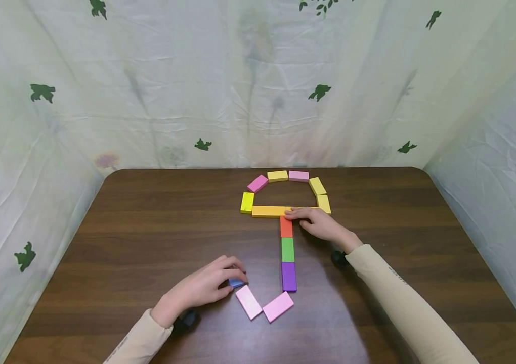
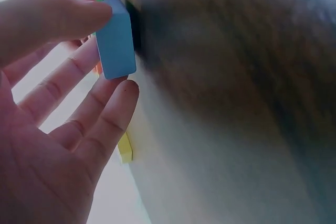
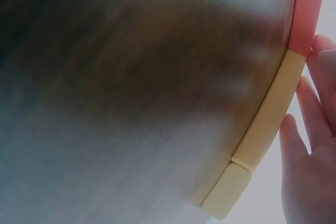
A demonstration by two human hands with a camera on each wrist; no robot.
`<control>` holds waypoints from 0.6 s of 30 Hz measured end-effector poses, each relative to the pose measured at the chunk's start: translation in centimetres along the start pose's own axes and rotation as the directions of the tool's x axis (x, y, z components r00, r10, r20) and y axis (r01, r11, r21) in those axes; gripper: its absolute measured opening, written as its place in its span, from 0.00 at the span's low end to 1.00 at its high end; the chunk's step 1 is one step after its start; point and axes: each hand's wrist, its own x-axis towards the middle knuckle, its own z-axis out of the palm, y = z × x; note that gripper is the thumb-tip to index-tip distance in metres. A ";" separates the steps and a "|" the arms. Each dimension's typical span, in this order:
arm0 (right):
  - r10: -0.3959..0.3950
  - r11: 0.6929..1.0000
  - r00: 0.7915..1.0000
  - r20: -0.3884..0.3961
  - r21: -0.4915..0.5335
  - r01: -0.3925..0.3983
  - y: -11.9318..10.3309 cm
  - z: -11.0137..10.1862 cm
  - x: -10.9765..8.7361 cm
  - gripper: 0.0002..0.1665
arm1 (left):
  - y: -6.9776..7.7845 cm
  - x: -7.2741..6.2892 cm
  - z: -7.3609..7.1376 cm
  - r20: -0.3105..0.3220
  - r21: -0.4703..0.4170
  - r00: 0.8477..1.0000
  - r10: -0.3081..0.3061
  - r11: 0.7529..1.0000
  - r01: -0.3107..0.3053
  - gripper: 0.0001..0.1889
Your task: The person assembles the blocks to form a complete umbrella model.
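Note:
My left hand [image 1: 208, 283] pinches a blue block [image 2: 116, 40] between thumb and fingers, at the upper end of a light pink block [image 1: 249, 302]. A second light pink block [image 1: 278, 307] adjoins it, angled up to the purple block [image 1: 289, 276]. Above that, a green block [image 1: 287, 249] and a red block [image 1: 287, 227] form a straight column. My right hand [image 1: 321, 225] rests with extended fingers on the orange row, at the top of the red block. The left orange block [image 1: 268, 212] shows fully; the right orange block [image 3: 270, 111] is partly covered in the head view.
Yellow and pink blocks, among them a bright yellow block [image 1: 247, 202] and a mauve block [image 1: 298, 176], arch over the orange row near the far edge of the brown table [image 1: 148, 227]. A patterned curtain [image 1: 171, 91] hangs behind.

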 end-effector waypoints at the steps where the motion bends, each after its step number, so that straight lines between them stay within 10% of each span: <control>1: -0.001 1.000 1.000 0.000 0.001 0.001 0.0 0.0 0.0 0.24 | 0.0 0.0 0.0 0.007 0.001 1.000 -0.004 1.000 0.004 0.15; 18: -0.001 1.000 1.000 -0.001 -0.009 0.001 0.1 0.0 0.0 0.24 | 0.4 -0.1 0.2 0.059 -0.014 0.998 -0.023 1.000 0.024 0.14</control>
